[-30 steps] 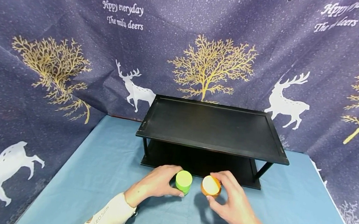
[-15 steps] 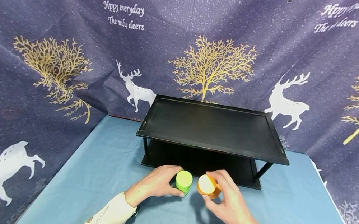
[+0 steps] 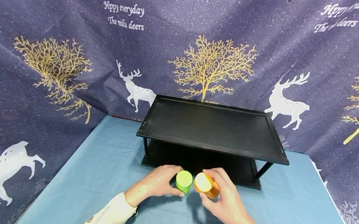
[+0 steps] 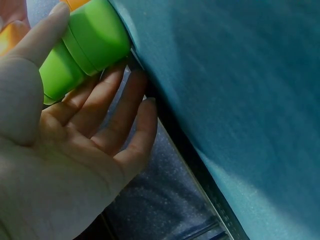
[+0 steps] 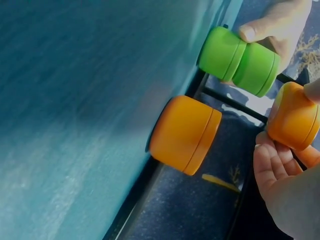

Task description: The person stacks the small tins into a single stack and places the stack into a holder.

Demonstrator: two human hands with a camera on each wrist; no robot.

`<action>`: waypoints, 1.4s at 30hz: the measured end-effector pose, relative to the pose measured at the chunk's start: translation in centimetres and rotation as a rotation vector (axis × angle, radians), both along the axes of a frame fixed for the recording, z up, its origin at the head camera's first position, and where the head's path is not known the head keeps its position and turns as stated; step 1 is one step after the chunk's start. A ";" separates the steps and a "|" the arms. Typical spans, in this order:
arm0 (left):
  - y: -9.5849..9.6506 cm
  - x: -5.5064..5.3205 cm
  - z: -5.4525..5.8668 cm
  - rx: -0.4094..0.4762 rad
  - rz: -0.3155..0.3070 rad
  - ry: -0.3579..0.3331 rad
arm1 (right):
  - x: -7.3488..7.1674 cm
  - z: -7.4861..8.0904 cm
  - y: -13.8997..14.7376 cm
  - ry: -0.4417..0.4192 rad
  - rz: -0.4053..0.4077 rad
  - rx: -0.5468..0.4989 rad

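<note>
Two small green jars are stacked on the blue cloth, the upper jar [image 5: 256, 69] on the lower jar [image 5: 222, 52]. My left hand [image 3: 156, 182] holds the stack from the left, thumb in front and fingers behind. To the right, my right hand [image 3: 224, 199] pinches an orange jar [image 5: 294, 117] between thumb and fingers, above the table. Its top looks pale in the head view. A second orange jar [image 5: 182, 134] stands on the cloth, partly covered by the held jar and right hand in the head view. The held jar is close beside the green stack.
A low black two-tier rack [image 3: 213, 129] stands right behind the hands, its lower shelf [image 3: 168, 156] in shadow. Blue cloth [image 3: 107, 148] covers the table. A dark blue curtain [image 3: 160, 45] with deer and gold trees hangs at the back and sides.
My right hand has moved left with its orange jar, towards the green stack, uncovering more of the orange jar on the table. My left hand stays where it was.
</note>
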State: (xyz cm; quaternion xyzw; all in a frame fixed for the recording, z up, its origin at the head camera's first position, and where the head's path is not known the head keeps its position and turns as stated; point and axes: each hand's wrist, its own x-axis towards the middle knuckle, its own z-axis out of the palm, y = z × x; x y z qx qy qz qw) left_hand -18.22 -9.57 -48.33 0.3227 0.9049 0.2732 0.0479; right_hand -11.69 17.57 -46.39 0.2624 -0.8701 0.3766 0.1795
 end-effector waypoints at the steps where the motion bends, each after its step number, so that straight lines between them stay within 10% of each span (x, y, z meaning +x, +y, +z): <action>1: 0.0 0.0 0.0 0.002 0.000 -0.001 | 0.0 0.1 -0.1 -0.001 -0.002 0.000; 42: 0.0 -0.1 0.0 0.028 -0.018 -0.014 | -1.5 0.8 -2.4 0.016 0.061 -0.098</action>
